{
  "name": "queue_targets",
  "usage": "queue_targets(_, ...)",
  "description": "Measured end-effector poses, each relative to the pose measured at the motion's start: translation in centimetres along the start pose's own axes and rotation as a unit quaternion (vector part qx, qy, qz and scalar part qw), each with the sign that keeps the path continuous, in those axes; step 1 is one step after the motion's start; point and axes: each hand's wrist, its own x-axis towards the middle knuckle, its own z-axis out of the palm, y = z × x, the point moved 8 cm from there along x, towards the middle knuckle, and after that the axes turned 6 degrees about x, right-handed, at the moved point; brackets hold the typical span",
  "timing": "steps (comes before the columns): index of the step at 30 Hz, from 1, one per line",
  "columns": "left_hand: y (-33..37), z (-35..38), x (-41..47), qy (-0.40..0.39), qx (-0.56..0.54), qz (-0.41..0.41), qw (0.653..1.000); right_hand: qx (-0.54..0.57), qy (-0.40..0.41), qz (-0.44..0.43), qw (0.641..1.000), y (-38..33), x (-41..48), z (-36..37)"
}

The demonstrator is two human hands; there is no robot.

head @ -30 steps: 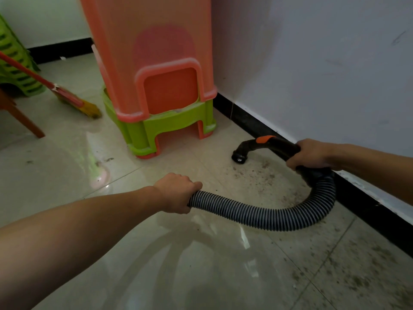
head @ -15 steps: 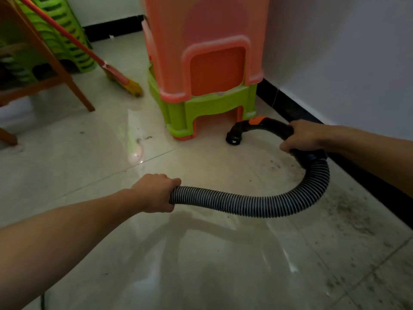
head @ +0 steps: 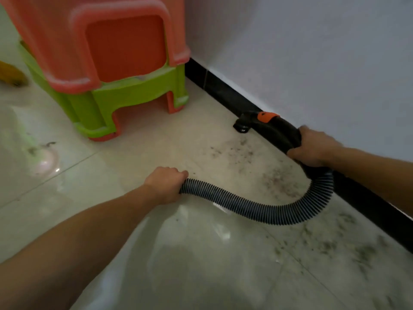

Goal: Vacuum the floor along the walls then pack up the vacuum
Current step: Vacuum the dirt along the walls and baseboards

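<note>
- Gripped the black vacuum handle (head: 281, 133) in the right hand (head: 312, 148), fingers curled round its rear end, close against the black skirting board (head: 214, 83).
- Aimed the handle's nozzle (head: 241, 127) down at the pale tiled floor (head: 134, 220), right at the foot of the skirting board, with an orange tab (head: 264, 117) on top just behind it.
- Clasped the ribbed grey hose (head: 257, 211) in the left hand (head: 165, 184), fist wrapped tightly round it, well out from the white wall (head: 312, 52).
- Hung the hose in a sagging loop between both hands, low over the tiles; cannot tell whether touching them.
- Left dark specks of dirt (head: 234, 153) scattered on the floor between nozzle and hose, and more along the wall at lower right.
- Stacked beyond the nozzle, beside the wall: a pink-orange plastic stool (head: 125, 41) over a green stool (head: 138, 90).
- Blurred at the left edge: something yellow (head: 11, 77).
</note>
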Motion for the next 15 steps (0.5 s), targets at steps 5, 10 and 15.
queue_targets(5,2.7,-3.6,2.0,0.03,0.037,0.043,0.998,-0.071,0.037,0.001,0.997,0.7,-1.6,0.7)
queue_targets(10,0.8,-2.4,-1.8,-0.005,0.04,0.022,0.999,0.032,0.023,0.022,0.999,2.0,-1.6,3.1)
queue_targets(15,1.8,-3.2,-4.7,-0.032,0.033,0.034,0.998,0.174,0.002,0.08,0.981,6.1,-3.4,1.4)
